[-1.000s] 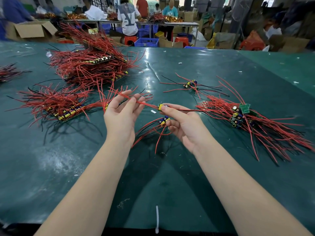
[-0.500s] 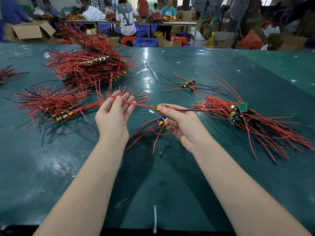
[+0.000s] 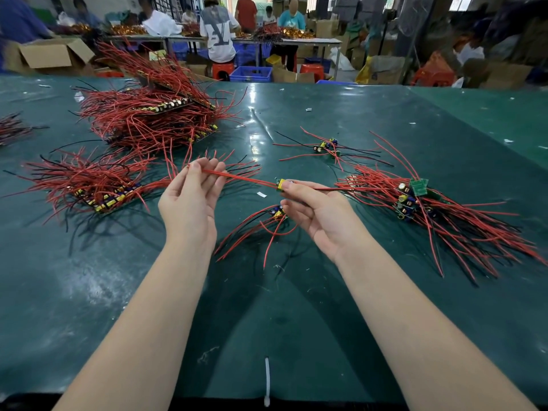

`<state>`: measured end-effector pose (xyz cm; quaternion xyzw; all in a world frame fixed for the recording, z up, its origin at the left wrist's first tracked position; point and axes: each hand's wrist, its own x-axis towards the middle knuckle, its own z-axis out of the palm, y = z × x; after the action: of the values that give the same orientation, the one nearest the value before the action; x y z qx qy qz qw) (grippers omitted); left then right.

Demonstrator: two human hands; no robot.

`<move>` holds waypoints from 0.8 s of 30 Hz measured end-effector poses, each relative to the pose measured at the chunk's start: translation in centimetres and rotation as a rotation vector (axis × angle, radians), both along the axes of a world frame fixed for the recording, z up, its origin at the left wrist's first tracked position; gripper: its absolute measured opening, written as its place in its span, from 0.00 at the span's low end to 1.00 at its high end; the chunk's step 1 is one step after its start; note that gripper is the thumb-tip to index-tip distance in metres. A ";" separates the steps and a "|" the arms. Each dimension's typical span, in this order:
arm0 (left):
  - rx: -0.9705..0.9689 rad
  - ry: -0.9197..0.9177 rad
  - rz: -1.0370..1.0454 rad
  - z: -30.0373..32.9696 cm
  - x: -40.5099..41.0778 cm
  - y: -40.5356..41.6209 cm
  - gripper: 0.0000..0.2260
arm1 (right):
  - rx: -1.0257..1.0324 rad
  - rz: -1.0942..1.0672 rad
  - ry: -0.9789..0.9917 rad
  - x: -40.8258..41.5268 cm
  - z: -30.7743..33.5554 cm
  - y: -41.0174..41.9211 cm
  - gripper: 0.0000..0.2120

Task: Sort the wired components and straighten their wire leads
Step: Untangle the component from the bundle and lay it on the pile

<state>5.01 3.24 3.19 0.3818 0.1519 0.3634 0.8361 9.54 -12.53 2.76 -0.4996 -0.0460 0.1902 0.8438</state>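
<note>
Pinching a small component point(image 3: 280, 185) at its fingertips, the right hand point(image 3: 320, 213) is hovering above the green table point(image 3: 267, 307) (more components tucked beneath its palm), while the left hand point(image 3: 189, 203) is pinching its red leads point(image 3: 240, 178) taut.

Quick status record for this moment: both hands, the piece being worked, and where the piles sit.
left hand: pinches the far end of the red leads
right hand: pinches the small component board
leads: stretched nearly straight between the hands, above the table
under right hand: loose component, leads curved
right pile: by right hand
left pile: by left hand
big heap: far left
</note>
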 end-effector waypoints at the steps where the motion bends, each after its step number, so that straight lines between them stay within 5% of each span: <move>1: -0.013 -0.006 -0.012 0.0 0.0 0.0 0.09 | 0.019 0.001 0.000 0.0 0.0 0.0 0.10; 9: -0.075 -0.028 -0.082 -0.2 0.2 0.1 0.09 | 0.082 -0.006 0.015 -0.1 0.3 -0.2 0.08; 14: -0.091 0.077 -0.167 -0.4 0.3 0.1 0.12 | 0.197 -0.287 0.069 1.2 0.9 -1.6 0.00; 24: -0.121 0.107 -0.217 0.0 0.0 -0.1 0.14 | 0.277 -0.690 0.186 3.7 2.1 -6.6 0.06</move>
<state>4.99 3.14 3.22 0.3635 0.1757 0.2400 0.8828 13.20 -19.09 4.84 -0.3478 0.1763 -0.0685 0.9183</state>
